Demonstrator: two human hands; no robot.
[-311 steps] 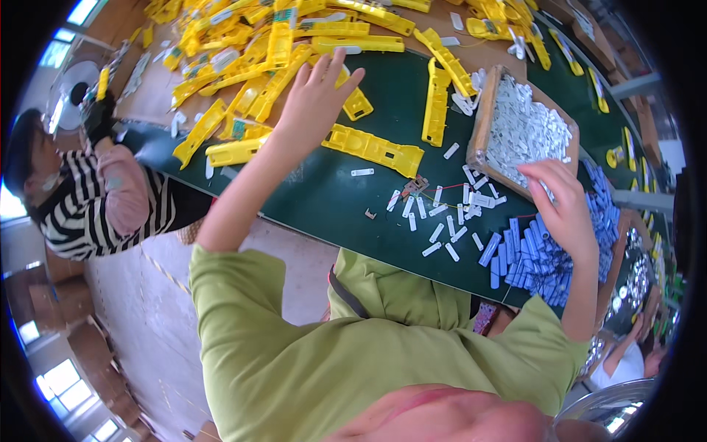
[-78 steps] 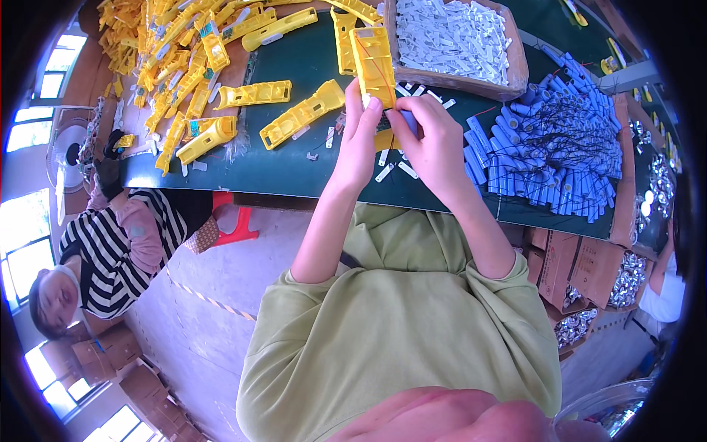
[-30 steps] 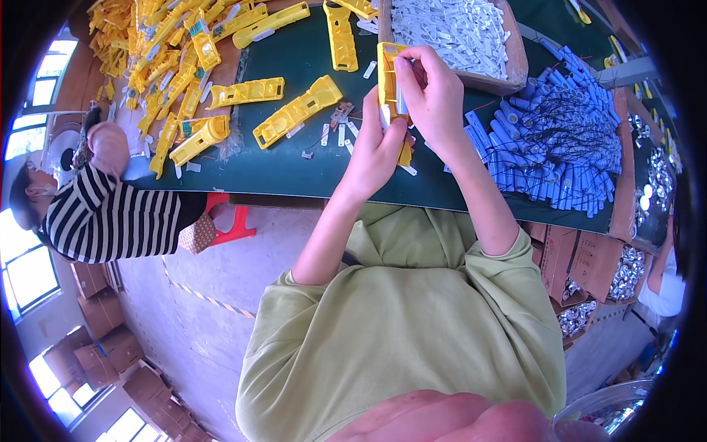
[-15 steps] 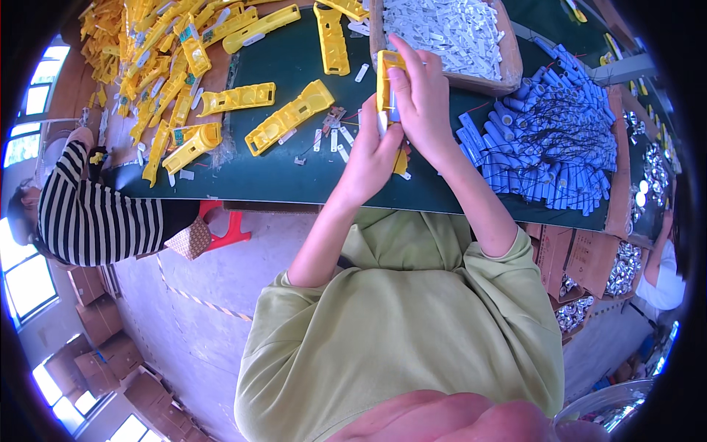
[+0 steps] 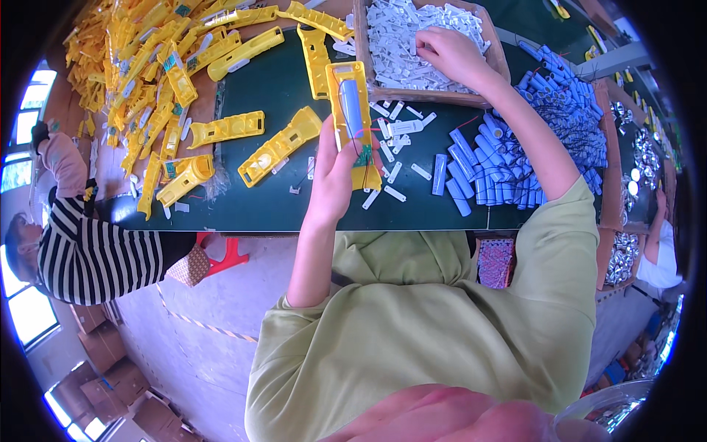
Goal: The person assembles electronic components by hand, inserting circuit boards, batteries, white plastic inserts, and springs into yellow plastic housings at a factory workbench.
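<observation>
My left hand (image 5: 331,177) is wrapped round the lower part of a yellow plastic housing (image 5: 357,71) above the table. Inside the housing lies a blue cylindrical battery (image 5: 351,107). A small green circuit board (image 5: 365,154) and thin red wires show below it. My right hand (image 5: 455,57) reaches into a cardboard box (image 5: 442,96) heaped with small white plastic pieces (image 5: 390,48). Its fingers are bent together at the pieces; what sits between the fingertips is too small to make out.
Yellow housings (image 5: 283,147) lie left of my hand, with a large heap (image 5: 132,81) beyond. Loose white pieces (image 5: 395,173) are scattered before the box. Blue batteries with wires (image 5: 530,147) are piled at the right. A person in a striped top (image 5: 103,258) works at the far left.
My right hand has let go of the yellow housing and moved right and away into the box. My left hand still holds the housing, now turned so its inside shows.
</observation>
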